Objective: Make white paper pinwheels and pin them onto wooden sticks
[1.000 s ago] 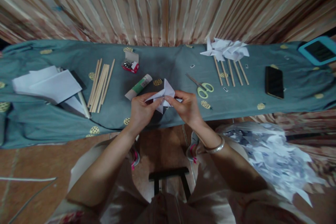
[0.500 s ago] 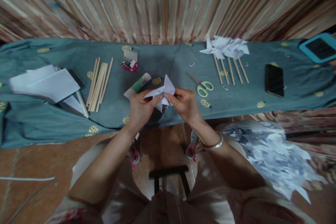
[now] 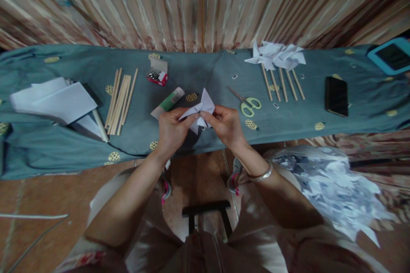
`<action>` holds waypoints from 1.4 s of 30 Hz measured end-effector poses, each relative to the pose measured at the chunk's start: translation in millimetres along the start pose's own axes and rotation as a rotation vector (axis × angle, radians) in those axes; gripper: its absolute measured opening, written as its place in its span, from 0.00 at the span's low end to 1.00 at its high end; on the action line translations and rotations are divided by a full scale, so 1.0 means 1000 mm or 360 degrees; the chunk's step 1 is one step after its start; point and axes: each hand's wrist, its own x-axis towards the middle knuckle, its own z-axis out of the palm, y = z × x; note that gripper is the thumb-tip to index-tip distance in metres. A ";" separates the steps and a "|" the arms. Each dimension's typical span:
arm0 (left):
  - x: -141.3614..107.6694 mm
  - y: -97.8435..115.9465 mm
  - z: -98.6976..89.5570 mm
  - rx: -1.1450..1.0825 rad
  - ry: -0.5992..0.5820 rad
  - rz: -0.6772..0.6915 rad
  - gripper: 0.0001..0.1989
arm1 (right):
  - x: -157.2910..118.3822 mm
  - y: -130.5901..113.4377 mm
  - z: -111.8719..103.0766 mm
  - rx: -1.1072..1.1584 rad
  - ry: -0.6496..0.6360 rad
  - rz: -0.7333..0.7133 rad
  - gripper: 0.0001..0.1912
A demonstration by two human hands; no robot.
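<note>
Both my hands hold one white folded paper pinwheel (image 3: 206, 101) above the front part of the table. My left hand (image 3: 173, 131) pinches its left side, thumb near the centre. On the right side, my right hand (image 3: 228, 127) grips it with the thumb pressed close to the middle. A glue stick (image 3: 168, 102) with a green label lies just behind my left hand. Green-handled scissors (image 3: 246, 103) rest to the right of my right hand. Farther back is an open red box (image 3: 157, 76) of small metal pieces.
Wooden sticks (image 3: 121, 104) and white paper sheets (image 3: 64, 102) lie on the left. Pinwheels on sticks (image 3: 277, 56), a black phone (image 3: 336, 96) and a blue-framed device (image 3: 392, 56) are on the right. A bag of paper pieces (image 3: 339, 187) sits below the table's right side.
The pinwheel has shifted and tilted very slightly between my fingers. Both hands keep their hold, and the objects on the table stay where they were.
</note>
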 end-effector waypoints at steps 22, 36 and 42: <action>0.000 0.001 0.004 -0.0414 -0.0007 -0.0212 0.09 | 0.005 0.002 -0.001 0.0331 -0.0111 0.0138 0.13; -0.002 0.000 0.005 -0.0508 -0.0153 -0.0356 0.14 | 0.001 0.000 -0.004 0.0608 -0.0161 0.0382 0.16; -0.002 0.003 0.006 -0.0622 -0.0165 -0.0454 0.12 | 0.001 -0.002 -0.003 0.0785 -0.0215 0.0489 0.19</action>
